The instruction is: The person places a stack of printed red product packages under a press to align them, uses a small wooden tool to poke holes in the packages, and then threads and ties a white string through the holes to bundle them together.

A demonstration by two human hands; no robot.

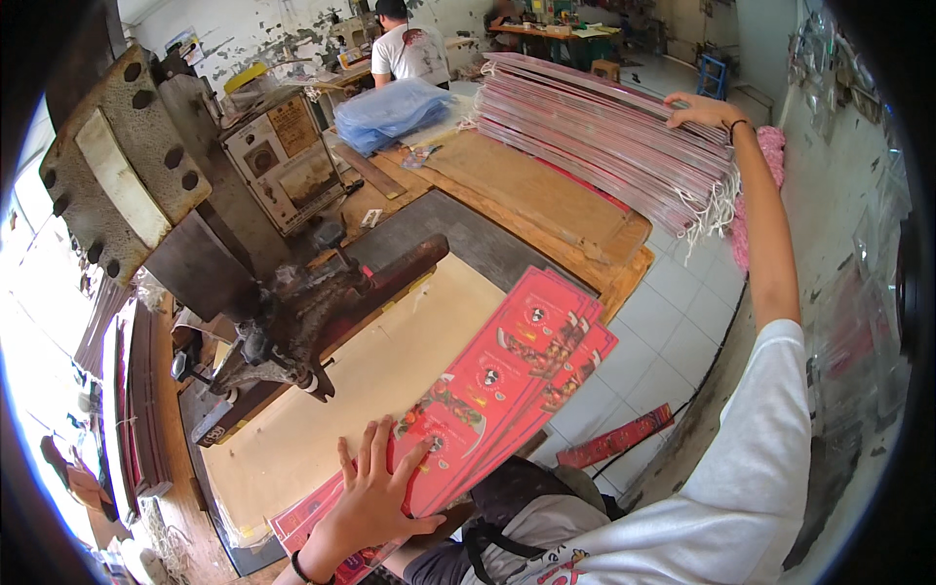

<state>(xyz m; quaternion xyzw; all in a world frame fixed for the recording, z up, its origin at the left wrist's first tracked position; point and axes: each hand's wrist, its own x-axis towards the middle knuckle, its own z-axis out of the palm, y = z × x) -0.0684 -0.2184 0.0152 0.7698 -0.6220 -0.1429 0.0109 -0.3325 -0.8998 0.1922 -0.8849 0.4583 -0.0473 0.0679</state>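
Note:
My left hand (375,478) lies with spread fingers on several red printed sheets (487,390). The sheets are fanned over one another along the near edge of a cream board (351,380) on the press table. Far to the right, my right arm is stretched out and my right hand (704,112) rests on top of a long stack of clear plastic-wrapped, pinkish-red flat pieces (595,136). White strings (707,210) hang from the stack's near end. My right fingers are bent over its upper edge; whether they pinch a piece is not clear.
A heavy metal press (283,341) stands over the board at left. Blue plastic film (390,112) lies behind it, beside a brown board (536,185). A red printed strip (616,436) lies on the tiled floor. A person in a white shirt (409,54) is at the back.

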